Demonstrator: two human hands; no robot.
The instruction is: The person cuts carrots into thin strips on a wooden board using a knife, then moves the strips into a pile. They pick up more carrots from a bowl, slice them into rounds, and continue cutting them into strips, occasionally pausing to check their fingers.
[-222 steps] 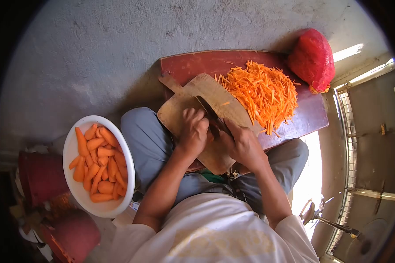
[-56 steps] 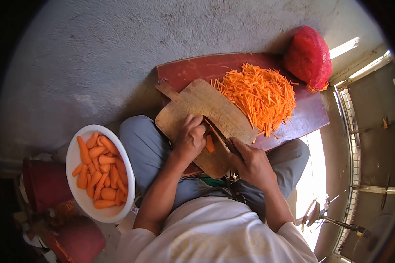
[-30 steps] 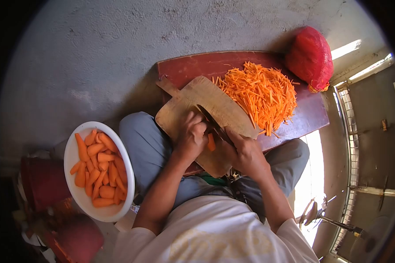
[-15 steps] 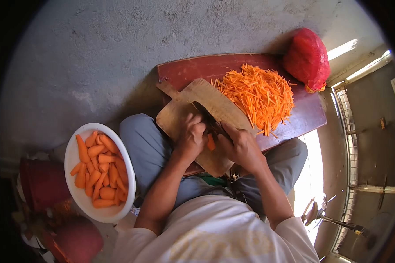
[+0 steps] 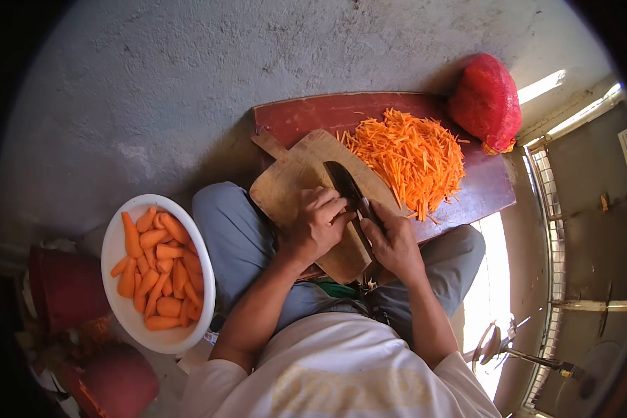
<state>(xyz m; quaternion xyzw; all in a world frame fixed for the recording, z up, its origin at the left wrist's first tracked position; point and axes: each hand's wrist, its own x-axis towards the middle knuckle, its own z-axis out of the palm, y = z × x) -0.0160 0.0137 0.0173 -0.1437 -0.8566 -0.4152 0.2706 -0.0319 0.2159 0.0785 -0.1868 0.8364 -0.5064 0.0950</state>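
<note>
A dark-bladed knife (image 5: 342, 180) lies slantwise above the wooden cutting board (image 5: 279, 182), its tip pointing to the far side. My right hand (image 5: 397, 244) is closed round its handle. Close against the blade, my left hand (image 5: 319, 224) has its fingers curled and pressed together over the board. Whatever those fingers hold is hidden beneath them. Beyond the board's right edge, a heap of carrot strips (image 5: 414, 157) rests on the dark red bench (image 5: 313, 104).
On the left stands a white basin (image 5: 109, 268) of peeled carrots (image 5: 161, 285). A red mesh sack (image 5: 486, 104) sits at the bench's far right corner, by the grey wall (image 5: 209, 70). Dark red buckets (image 5: 70, 289) stand at the lower left.
The knife has turned and come up into fuller view beside my left fingers. An orange carrot piece that showed between my hands is out of sight. My left hand has shifted slightly right and nearer me.
</note>
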